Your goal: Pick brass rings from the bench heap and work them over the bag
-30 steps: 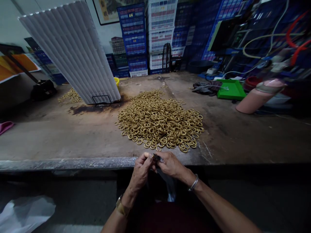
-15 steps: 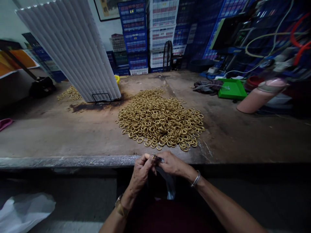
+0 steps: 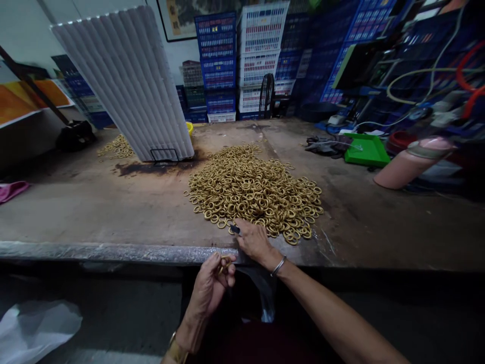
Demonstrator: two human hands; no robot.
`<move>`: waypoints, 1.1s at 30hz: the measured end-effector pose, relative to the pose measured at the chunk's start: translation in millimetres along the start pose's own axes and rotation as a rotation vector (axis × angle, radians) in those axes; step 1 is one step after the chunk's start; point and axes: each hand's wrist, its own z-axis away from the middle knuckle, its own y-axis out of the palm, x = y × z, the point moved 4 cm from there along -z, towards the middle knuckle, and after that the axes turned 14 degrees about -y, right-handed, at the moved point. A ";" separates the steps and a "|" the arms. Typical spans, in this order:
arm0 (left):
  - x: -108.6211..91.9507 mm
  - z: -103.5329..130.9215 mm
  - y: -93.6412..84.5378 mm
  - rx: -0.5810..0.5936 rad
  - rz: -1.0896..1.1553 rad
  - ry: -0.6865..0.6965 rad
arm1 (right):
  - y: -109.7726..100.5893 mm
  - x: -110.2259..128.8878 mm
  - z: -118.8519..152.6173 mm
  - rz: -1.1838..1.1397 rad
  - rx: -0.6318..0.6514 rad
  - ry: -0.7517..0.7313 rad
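Observation:
A large pile of gold-coloured rings [image 3: 257, 189] lies on the wooden table [image 3: 94, 212]. At the pile's front edge, my right hand [image 3: 254, 241] reaches in with a small dark tool [image 3: 235, 229] between its fingers; the fingertips touch the nearest rings. Just off the table's front edge is my left hand [image 3: 212, 280], palm turned up, its curled fingers holding a few gold-coloured rings [image 3: 224, 264]. The exact number of rings in it cannot be made out.
Corrugated white panel [image 3: 129, 86] stands at the back left, with more rings [image 3: 116, 147] beside it. Stacked crates [image 3: 217, 65] rise behind the table. On the right are a green tray [image 3: 366, 149] and a pink bottle [image 3: 411, 164]. A white bag [image 3: 40, 328] lies low left.
My hands have parted. The right one has moved forward to the pile with the dark tool, while the left has dropped slightly and turned, showing the rings it holds. The camera view has shifted a little.

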 end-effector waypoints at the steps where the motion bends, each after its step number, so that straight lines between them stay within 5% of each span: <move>1: 0.5 -1.1 -2.9 -0.020 0.023 -0.004 | 1.4 1.3 -3.0 0.022 0.025 0.012; 6: 3.5 -6.1 -9.3 -0.032 0.113 -0.091 | 7.8 1.7 -10.6 0.076 0.098 0.050; 12: 4.4 -18.3 -9.4 0.040 0.205 -0.144 | 10.8 -6.6 -14.0 0.056 -0.002 0.039; 17: -1.3 -26.3 -4.3 -0.027 0.149 -0.116 | 13.5 -12.5 -14.4 0.034 -0.015 0.038; 21: -12.3 -28.4 4.1 -0.088 -0.128 0.051 | 5.0 -17.6 -15.1 -0.086 -0.055 0.075; 26: -27.0 -29.2 11.0 -0.250 -0.473 0.362 | -5.9 -23.8 -15.3 -0.585 -0.149 0.096; 33: -32.5 -24.6 23.2 -0.154 -0.778 0.632 | -6.7 -14.0 12.3 -1.264 -0.001 0.204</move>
